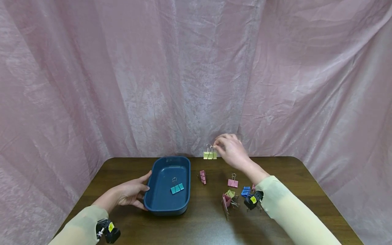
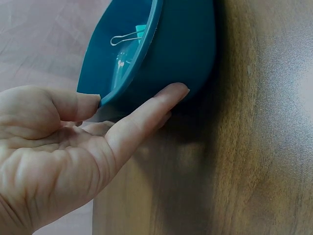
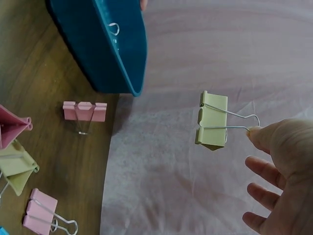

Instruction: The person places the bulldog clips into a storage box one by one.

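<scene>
In the head view my right hand [image 1: 231,151] is raised above the table's far edge and pinches a yellow binder clip [image 1: 210,155] by a wire handle. The right wrist view shows that clip [image 3: 213,120] hanging in the air from thumb and fingertip, the other fingers spread. My left hand [image 1: 131,192] grips the near left side of a deep blue plastic bin [image 1: 166,208]. Its thumb [image 2: 80,105] is at the rim and its fingers lie along the outer wall. Inside the bin lies a teal binder clip [image 1: 177,188].
Right of the bin on the wooden table [image 1: 202,226] lie a pink clip [image 1: 203,177] and another pink clip [image 1: 232,183]. Nearer are a dark pink clip [image 1: 226,200], a yellow clip [image 1: 230,193] and a blue clip [image 1: 246,191]. A pink curtain [image 1: 196,85] hangs behind the table.
</scene>
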`<action>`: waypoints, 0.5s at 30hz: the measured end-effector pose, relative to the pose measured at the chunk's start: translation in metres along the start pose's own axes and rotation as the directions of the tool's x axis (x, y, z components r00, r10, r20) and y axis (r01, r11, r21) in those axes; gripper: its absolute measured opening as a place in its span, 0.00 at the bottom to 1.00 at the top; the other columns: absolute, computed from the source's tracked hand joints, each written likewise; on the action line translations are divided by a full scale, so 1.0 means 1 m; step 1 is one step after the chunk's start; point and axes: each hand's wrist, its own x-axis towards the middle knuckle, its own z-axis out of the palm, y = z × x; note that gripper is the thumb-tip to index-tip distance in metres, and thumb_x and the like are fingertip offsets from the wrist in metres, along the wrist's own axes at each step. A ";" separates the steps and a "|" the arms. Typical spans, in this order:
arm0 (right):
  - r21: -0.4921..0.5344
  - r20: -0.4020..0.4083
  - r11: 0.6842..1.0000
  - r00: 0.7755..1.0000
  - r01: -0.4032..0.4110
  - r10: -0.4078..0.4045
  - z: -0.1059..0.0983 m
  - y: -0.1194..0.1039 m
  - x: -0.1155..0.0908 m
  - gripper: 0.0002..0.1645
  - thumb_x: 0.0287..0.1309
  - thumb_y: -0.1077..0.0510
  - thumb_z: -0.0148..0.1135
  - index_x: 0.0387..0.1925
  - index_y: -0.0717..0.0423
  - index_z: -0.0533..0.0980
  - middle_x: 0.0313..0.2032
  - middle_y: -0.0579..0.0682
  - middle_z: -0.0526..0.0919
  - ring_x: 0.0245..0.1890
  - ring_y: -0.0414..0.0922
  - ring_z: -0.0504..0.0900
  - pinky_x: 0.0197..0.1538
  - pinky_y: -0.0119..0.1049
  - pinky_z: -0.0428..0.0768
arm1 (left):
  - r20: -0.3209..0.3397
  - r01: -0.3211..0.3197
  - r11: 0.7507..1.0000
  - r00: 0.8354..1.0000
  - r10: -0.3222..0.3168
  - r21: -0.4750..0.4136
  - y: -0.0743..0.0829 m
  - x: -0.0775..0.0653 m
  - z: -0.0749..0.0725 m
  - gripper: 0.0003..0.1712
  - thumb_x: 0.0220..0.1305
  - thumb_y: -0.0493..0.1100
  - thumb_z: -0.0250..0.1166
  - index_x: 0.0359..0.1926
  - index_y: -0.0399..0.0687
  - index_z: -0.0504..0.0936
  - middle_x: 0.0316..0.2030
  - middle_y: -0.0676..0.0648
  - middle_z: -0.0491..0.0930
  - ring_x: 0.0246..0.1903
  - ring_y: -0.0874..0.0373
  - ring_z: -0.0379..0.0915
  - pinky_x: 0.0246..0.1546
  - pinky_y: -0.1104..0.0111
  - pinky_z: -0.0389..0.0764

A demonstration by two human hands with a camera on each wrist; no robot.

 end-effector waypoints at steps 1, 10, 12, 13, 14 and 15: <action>0.001 -0.001 1.000 1.000 0.002 -0.002 0.001 -0.001 0.001 0.06 0.68 0.52 0.66 0.41 0.48 0.84 0.57 0.51 0.81 0.62 0.57 0.71 0.66 0.58 0.67 | 0.000 0.000 1.000 1.000 0.000 0.001 0.000 0.000 0.000 0.43 0.80 0.33 0.44 0.83 0.62 0.33 0.70 0.18 0.48 0.55 0.25 0.73 0.41 0.35 0.81; 0.014 -0.001 1.000 1.000 0.013 -0.013 0.009 -0.010 0.006 0.06 0.68 0.52 0.66 0.40 0.48 0.84 0.56 0.49 0.82 0.61 0.55 0.72 0.66 0.56 0.67 | 0.008 -0.009 1.000 1.000 0.009 -0.008 0.000 -0.002 0.001 0.43 0.80 0.33 0.44 0.83 0.62 0.32 0.72 0.21 0.44 0.54 0.27 0.75 0.41 0.35 0.81; 0.016 0.004 1.000 1.000 0.010 -0.010 0.011 -0.013 0.007 0.05 0.68 0.52 0.66 0.40 0.47 0.84 0.56 0.49 0.82 0.61 0.55 0.72 0.66 0.57 0.67 | 0.010 -0.013 1.000 1.000 0.013 -0.012 -0.001 -0.003 0.002 0.43 0.80 0.33 0.44 0.83 0.62 0.32 0.72 0.21 0.45 0.53 0.28 0.76 0.41 0.35 0.81; 0.018 0.005 1.000 1.000 0.010 -0.010 0.011 -0.015 0.008 0.05 0.68 0.52 0.66 0.40 0.47 0.85 0.56 0.49 0.82 0.61 0.56 0.72 0.66 0.57 0.67 | 0.012 -0.015 1.000 1.000 0.015 -0.013 -0.001 -0.004 0.002 0.44 0.80 0.33 0.44 0.83 0.62 0.32 0.72 0.21 0.45 0.53 0.29 0.76 0.41 0.36 0.81; 0.021 0.005 1.000 1.000 0.009 -0.009 0.012 -0.016 0.008 0.05 0.68 0.52 0.66 0.39 0.47 0.85 0.56 0.49 0.82 0.61 0.56 0.72 0.66 0.57 0.67 | 0.011 -0.016 1.000 1.000 0.016 -0.014 -0.001 -0.004 0.002 0.44 0.79 0.33 0.44 0.83 0.62 0.32 0.72 0.21 0.45 0.53 0.29 0.76 0.41 0.36 0.81; 0.022 0.004 1.000 1.000 0.010 -0.010 0.013 -0.017 0.008 0.05 0.68 0.52 0.66 0.39 0.47 0.85 0.56 0.49 0.82 0.62 0.56 0.72 0.66 0.57 0.67 | 0.012 -0.017 1.000 1.000 0.017 -0.014 -0.001 -0.004 0.002 0.44 0.79 0.33 0.44 0.83 0.61 0.32 0.72 0.21 0.45 0.53 0.29 0.76 0.41 0.36 0.81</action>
